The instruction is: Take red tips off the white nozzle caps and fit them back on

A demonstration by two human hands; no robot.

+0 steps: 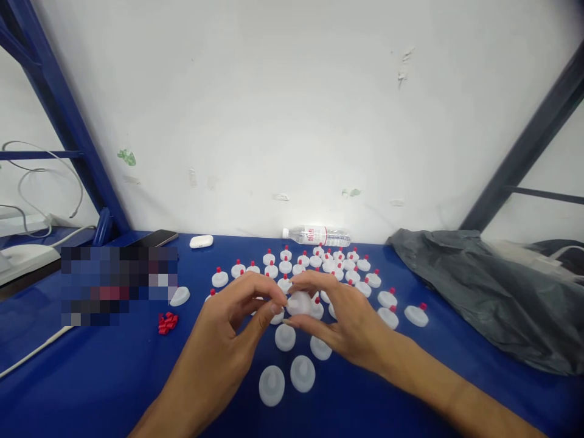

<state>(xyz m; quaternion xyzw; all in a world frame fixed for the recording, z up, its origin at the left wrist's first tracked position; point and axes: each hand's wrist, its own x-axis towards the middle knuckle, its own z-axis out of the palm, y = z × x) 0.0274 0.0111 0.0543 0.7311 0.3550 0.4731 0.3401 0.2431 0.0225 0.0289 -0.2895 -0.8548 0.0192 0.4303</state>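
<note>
My right hand (349,313) grips a translucent white nozzle cap (300,303) between thumb and fingers, lifted above the table and turned on its side. At the cap's left end, my left hand (244,316) has thumb and forefinger pinched together; whatever they hold is hidden. Below the hands lie white caps without red tips, among them one cap (272,385) and another cap (303,373). Beyond the hands stand many white caps with red tips (219,278). A small pile of loose red tips (168,323) lies to the left.
On the blue table (137,383), a plastic bottle (319,235) lies against the wall. A white earphone case (201,241) and a phone (162,238) are at the back left. One cap (179,296) sits apart. A dark grey bag (493,292) covers the right side.
</note>
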